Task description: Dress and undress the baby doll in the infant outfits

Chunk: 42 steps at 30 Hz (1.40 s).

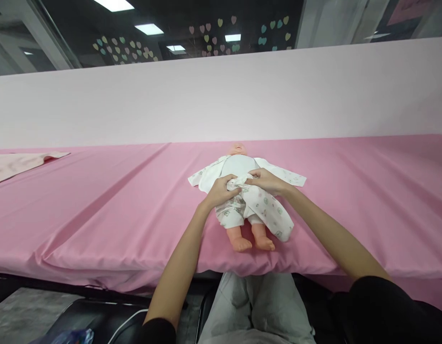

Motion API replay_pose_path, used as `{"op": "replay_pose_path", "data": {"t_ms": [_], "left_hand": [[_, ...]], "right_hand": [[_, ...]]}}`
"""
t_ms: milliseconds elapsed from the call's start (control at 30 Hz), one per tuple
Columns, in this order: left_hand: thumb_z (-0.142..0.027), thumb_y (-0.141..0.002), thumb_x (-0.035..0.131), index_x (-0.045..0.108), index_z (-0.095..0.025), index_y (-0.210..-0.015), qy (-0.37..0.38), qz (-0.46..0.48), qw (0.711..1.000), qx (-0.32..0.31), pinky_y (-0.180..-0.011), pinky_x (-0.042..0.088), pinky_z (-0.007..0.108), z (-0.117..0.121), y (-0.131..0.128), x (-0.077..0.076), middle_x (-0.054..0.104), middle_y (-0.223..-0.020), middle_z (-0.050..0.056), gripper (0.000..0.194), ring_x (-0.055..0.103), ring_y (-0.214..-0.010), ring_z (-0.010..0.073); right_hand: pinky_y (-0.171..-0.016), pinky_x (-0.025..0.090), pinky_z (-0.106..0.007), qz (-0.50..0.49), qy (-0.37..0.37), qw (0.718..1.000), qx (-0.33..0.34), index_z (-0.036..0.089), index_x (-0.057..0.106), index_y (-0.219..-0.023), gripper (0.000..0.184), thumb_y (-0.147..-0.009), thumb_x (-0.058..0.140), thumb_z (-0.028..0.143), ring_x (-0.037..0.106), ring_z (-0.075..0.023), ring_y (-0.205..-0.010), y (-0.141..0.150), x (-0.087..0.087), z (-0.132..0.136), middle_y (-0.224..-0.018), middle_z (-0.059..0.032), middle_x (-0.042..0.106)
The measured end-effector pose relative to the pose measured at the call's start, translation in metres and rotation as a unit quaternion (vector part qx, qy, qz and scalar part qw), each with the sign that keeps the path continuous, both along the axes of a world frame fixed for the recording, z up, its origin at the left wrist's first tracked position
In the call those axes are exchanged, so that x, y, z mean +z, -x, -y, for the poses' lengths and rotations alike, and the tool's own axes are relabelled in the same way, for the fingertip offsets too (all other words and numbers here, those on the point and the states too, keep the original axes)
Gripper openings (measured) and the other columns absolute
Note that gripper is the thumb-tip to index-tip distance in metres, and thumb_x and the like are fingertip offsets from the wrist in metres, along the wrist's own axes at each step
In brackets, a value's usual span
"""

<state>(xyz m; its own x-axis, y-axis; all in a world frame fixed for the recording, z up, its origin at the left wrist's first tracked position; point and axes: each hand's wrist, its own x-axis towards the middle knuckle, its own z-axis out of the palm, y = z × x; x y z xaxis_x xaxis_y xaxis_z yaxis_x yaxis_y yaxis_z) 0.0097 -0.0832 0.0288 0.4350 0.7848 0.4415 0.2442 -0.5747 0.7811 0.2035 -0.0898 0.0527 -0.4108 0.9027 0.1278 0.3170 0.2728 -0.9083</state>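
A baby doll [239,242] lies on its back on the pink sheet, its bare feet toward me. White printed baby pants [230,214] cover its upper legs, with one loose pant leg or sleeve spread to the right. Under the doll's torso a white baby shirt [283,175] lies open, sleeves spread to both sides. My left hand [221,190] pinches the bunched white cloth at the doll's waist. From the right, my right hand [266,181] grips the same gathered cloth. Folds hide exactly which part of the garment the fingers hold.
The pink sheet [117,205] covers the table up to a white wall panel [206,102]. A pale pink cloth [20,165] lies at the far left. Below the table edge are a black chair [95,315] and a white cable [126,325].
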Motion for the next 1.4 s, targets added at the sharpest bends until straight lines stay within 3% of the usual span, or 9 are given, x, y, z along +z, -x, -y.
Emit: {"op": "replay_pose_path", "data": {"t_ms": [100, 233, 500, 667, 833, 1000, 1133, 1300, 1400], "left_hand": [[-0.015, -0.058, 0.061, 0.065, -0.017, -0.083, 0.047, 0.040, 0.998, -0.013, -0.071, 0.041, 0.025, -0.007, 0.004, -0.001, 0.063, -0.081, 0.001, 0.025, 0.055, -0.077, 0.0179], [-0.009, -0.050, 0.053, 0.060, -0.017, -0.078, 0.107, 0.163, 0.981, -0.009, -0.054, 0.035, 0.019, -0.012, 0.003, -0.004, 0.052, -0.064, -0.005, 0.030, 0.045, -0.058, 0.0096], [-0.005, -0.046, 0.045, 0.052, -0.020, -0.089, 0.238, 0.240, 0.934, -0.118, -0.037, 0.021, 0.015, 0.002, -0.004, -0.001, 0.050, -0.056, -0.007, 0.046, 0.034, -0.038, 0.0047], [-0.015, -0.056, 0.057, 0.057, -0.018, -0.099, 0.364, 0.186, 0.891, -0.196, -0.047, 0.041, 0.020, 0.008, -0.002, 0.009, 0.062, -0.070, 0.000, 0.043, 0.056, -0.054, 0.0127], [-0.024, -0.064, 0.072, 0.066, -0.014, -0.082, 0.350, -0.028, 0.915, -0.198, -0.061, 0.047, 0.024, 0.010, 0.005, 0.016, 0.067, -0.076, 0.005, 0.022, 0.062, -0.072, 0.0186], [-0.040, -0.071, 0.068, 0.064, -0.012, -0.073, 0.326, 0.164, 0.926, -0.098, -0.048, 0.041, 0.019, 0.008, -0.002, 0.009, 0.063, -0.061, 0.002, 0.028, 0.056, -0.053, 0.0109], [-0.038, -0.074, 0.067, 0.063, -0.015, -0.101, 0.355, 0.176, 0.909, -0.131, -0.064, 0.048, 0.023, 0.013, -0.010, 0.008, 0.069, -0.082, 0.005, 0.036, 0.063, -0.070, 0.0146], [-0.034, -0.072, 0.069, 0.056, -0.019, -0.119, 0.395, 0.095, 0.896, -0.180, -0.076, 0.049, 0.026, 0.016, -0.002, 0.009, 0.066, -0.107, 0.009, 0.051, 0.062, -0.093, 0.0204], [-0.028, -0.060, 0.079, 0.055, -0.017, -0.120, 0.381, 0.136, 0.897, -0.178, -0.075, 0.051, 0.028, 0.011, 0.007, 0.005, 0.067, -0.103, 0.010, 0.065, 0.063, -0.092, 0.0233]], "right_hand": [[-0.045, 0.018, -0.021, -0.003, 0.012, 0.999, -0.038, 0.017, 0.041, -0.057, 0.039, -0.067, 0.066, 0.045, 0.025, -0.0046, -0.048, -0.010, -0.021, 0.013, -0.053, 0.0083, 0.030], [-0.048, 0.031, -0.020, -0.109, 0.083, 0.991, -0.010, 0.017, 0.053, -0.076, 0.035, -0.063, 0.072, 0.043, 0.044, -0.0078, -0.055, -0.012, -0.039, 0.027, -0.064, 0.0046, 0.050], [-0.051, 0.041, -0.021, -0.330, 0.130, 0.930, -0.093, 0.022, 0.051, -0.083, 0.029, -0.067, 0.070, 0.036, 0.049, -0.0086, -0.055, -0.001, -0.041, 0.029, -0.066, 0.0055, 0.055], [-0.049, 0.039, -0.020, -0.334, 0.146, 0.923, -0.123, 0.020, 0.049, -0.075, 0.030, -0.066, 0.070, 0.040, 0.046, -0.0075, -0.053, 0.001, -0.042, 0.024, -0.061, 0.0063, 0.051], [-0.047, 0.037, -0.019, -0.327, 0.157, 0.929, -0.079, 0.019, 0.046, -0.070, 0.036, -0.063, 0.073, 0.042, 0.046, -0.0069, -0.052, -0.005, -0.036, 0.026, -0.060, 0.0064, 0.049], [-0.064, 0.044, -0.022, -0.152, 0.138, 0.975, 0.088, 0.018, 0.056, -0.084, 0.032, -0.059, 0.076, 0.024, 0.056, -0.0127, -0.075, -0.014, -0.027, 0.036, -0.082, 0.0010, 0.061], [-0.068, 0.045, -0.024, -0.247, 0.139, 0.958, 0.045, 0.019, 0.056, -0.087, 0.033, -0.059, 0.073, 0.017, 0.057, -0.0125, -0.075, -0.014, -0.033, 0.029, -0.083, 0.0014, 0.063], [-0.054, 0.040, -0.020, -0.359, 0.160, 0.918, -0.054, 0.021, 0.052, -0.085, 0.032, -0.057, 0.066, 0.013, 0.053, -0.0090, -0.058, -0.013, -0.038, 0.020, -0.067, 0.0064, 0.058], [-0.056, 0.041, -0.020, -0.323, 0.185, 0.928, -0.008, 0.020, 0.055, -0.089, 0.032, -0.059, 0.067, 0.017, 0.056, -0.0103, -0.063, -0.013, -0.033, 0.024, -0.071, 0.0039, 0.060]]}}
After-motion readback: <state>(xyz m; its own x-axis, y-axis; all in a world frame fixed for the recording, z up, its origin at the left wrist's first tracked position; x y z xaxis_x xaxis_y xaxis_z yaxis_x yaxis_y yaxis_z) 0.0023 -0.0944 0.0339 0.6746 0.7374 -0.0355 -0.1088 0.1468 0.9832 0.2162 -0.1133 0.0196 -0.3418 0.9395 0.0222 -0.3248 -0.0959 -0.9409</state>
